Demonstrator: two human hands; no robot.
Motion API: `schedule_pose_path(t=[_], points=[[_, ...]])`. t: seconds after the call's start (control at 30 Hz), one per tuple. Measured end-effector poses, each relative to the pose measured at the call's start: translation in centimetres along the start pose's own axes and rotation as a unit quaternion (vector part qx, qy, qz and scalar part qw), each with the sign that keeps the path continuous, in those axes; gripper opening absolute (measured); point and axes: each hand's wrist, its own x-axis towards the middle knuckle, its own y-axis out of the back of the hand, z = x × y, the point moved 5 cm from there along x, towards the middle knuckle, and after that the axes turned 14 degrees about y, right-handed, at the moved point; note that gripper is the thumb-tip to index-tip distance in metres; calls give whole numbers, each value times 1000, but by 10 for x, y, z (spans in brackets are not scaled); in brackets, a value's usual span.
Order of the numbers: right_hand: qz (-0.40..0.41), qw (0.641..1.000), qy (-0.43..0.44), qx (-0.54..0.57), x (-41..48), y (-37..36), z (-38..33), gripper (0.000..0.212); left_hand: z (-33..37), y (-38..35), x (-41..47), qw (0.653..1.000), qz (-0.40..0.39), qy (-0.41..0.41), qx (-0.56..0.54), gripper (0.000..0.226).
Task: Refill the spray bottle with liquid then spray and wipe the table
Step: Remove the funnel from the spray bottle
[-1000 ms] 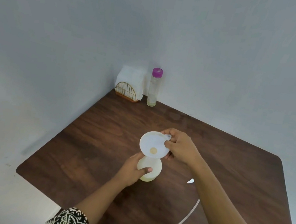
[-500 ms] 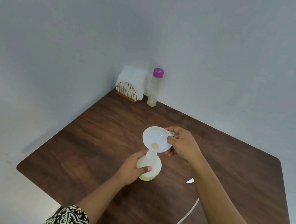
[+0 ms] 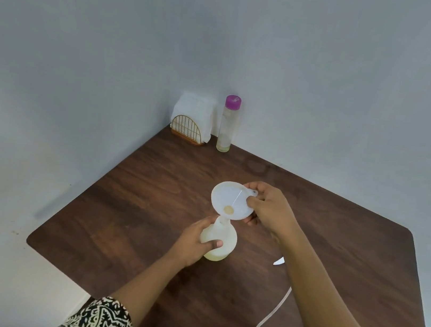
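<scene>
A small translucent spray bottle (image 3: 221, 241) with pale yellow liquid at its bottom stands on the dark wooden table (image 3: 148, 195), its top open. My left hand (image 3: 194, 241) grips its body. My right hand (image 3: 269, 207) pinches the tab of a white funnel (image 3: 230, 203), held tilted above the bottle's neck, its spout near or just in the neck. A clear tube (image 3: 270, 320) lies at the right under my right forearm, its white tip (image 3: 279, 261) showing; the spray head is not visible.
In the far corner stand a gold wire holder with white napkins (image 3: 191, 123) and a tall clear bottle with a purple cap (image 3: 227, 124), nearly empty. Walls close the table's left and far sides. The table's near left corner (image 3: 32, 241) is rounded.
My right hand has raised the funnel up and slightly right, tilting it off the bottle's neck. My left hand still grips the bottle in place.
</scene>
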Motion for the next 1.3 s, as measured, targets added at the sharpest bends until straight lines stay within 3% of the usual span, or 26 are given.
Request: schedule_pose_path(t=[0.47, 0.63, 0.8, 0.87, 0.97, 1.03, 1.17, 1.3], points=[[7, 1000, -7, 8, -2, 0, -1, 27, -3, -1, 2, 1000, -5, 16, 12, 64], [-26, 992, -49, 111, -5, -1, -2, 28, 0, 0, 1, 1000, -21, 11, 6, 62], [-58, 972, -51, 224, -3, 8, 0, 18, -7, 18, 4, 994, -96, -25, -37, 61], [-44, 963, -60, 259, 2, 16, 7, 19, -9, 36, 8, 996, -56, -19, -72, 58], [0, 955, -79, 285, 16, 27, 18, 18, -9, 60, 22, 994, 67, 11, -90, 45], [36, 959, -85, 266, 31, 35, 28, 13, -7, 65, 38, 993, 108, 24, -28, 41], [118, 958, -71, 251, 68, 53, 46, 11, -7, 52, 76, 969, 104, 45, 219, 52], [190, 968, -19, 165, 103, 66, 69, 8, -15, 36, 93, 937, 101, 32, 332, 56]])
